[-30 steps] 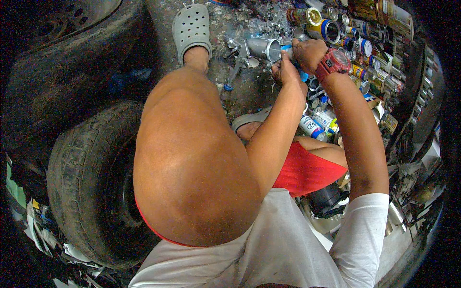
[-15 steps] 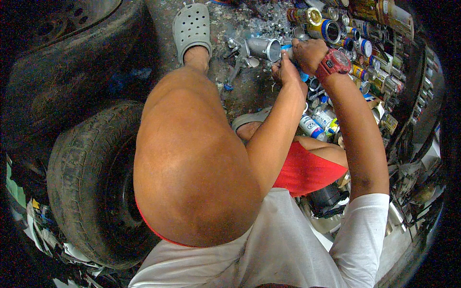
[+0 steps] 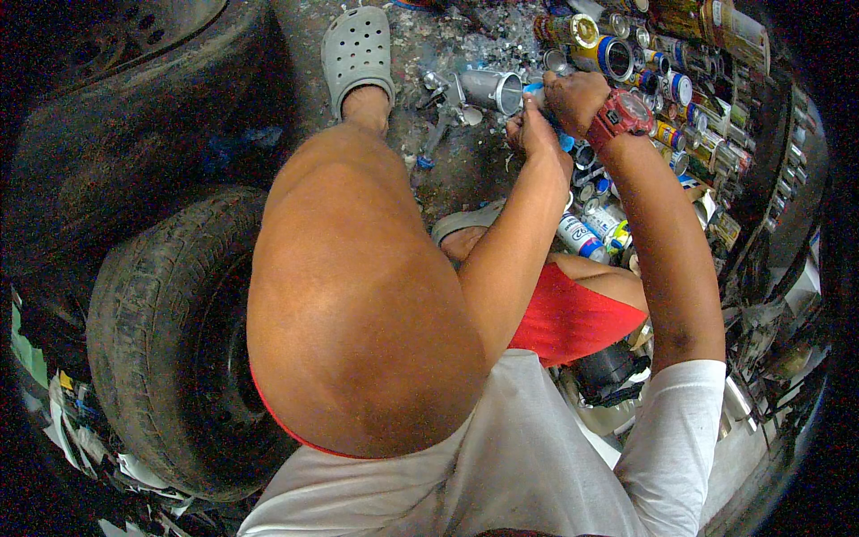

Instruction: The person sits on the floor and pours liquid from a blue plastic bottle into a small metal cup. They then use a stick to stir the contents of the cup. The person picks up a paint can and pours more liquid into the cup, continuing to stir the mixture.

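Note:
Both my hands are together at the upper right of the head view, closed round a small blue object (image 3: 534,92), mostly hidden by my fingers. My left hand (image 3: 537,134) grips from below with its thumb up. My right hand (image 3: 577,100), with a red watch on the wrist, lies just above and to the right of it. Just left of them a silver metal cylinder (image 3: 488,89) lies on its side, open end toward my hands, among crumpled metal scraps (image 3: 437,89). A white and blue can (image 3: 580,237) lies below my hands beside other cans.
Many metal cans (image 3: 676,89) cover the right side. Two large tyres (image 3: 134,340) fill the left, with paper scraps at lower left. My clog-shod feet (image 3: 356,49) are on the stained floor (image 3: 443,170). A black object (image 3: 599,376) sits beside my red shorts.

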`<state>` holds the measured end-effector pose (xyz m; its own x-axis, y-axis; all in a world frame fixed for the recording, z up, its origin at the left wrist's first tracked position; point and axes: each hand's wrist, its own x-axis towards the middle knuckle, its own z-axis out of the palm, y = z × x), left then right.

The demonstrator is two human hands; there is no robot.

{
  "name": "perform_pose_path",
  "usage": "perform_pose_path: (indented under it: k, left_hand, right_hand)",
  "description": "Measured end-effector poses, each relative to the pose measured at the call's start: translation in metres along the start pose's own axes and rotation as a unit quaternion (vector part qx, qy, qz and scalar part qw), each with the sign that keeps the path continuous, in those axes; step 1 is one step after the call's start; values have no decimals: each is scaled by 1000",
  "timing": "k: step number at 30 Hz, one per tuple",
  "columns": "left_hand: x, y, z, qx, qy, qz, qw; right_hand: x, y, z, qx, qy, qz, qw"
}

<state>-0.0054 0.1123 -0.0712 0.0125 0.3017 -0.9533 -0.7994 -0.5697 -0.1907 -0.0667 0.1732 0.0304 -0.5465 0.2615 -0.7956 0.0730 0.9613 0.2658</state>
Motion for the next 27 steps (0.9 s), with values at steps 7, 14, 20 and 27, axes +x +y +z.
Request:
perform_pose_path:
  k: [7, 14, 20, 27]
  left_hand:
    - [18, 2, -11, 40, -103, -53, 993]
    - [-11, 20, -3, 88, -188, -112, 972]
    - [-30, 27, 4, 99, -179, -84, 975]
    - [-25, 30, 0, 96, -230, -83, 965]
  right_hand:
    - [4, -5, -4, 54, -45, 47, 996]
    - [-3, 2, 11, 103, -11, 43, 994]
    - [-5, -3, -2, 94, -19, 47, 994]
    - [-4, -7, 8, 82, 22, 31, 996]
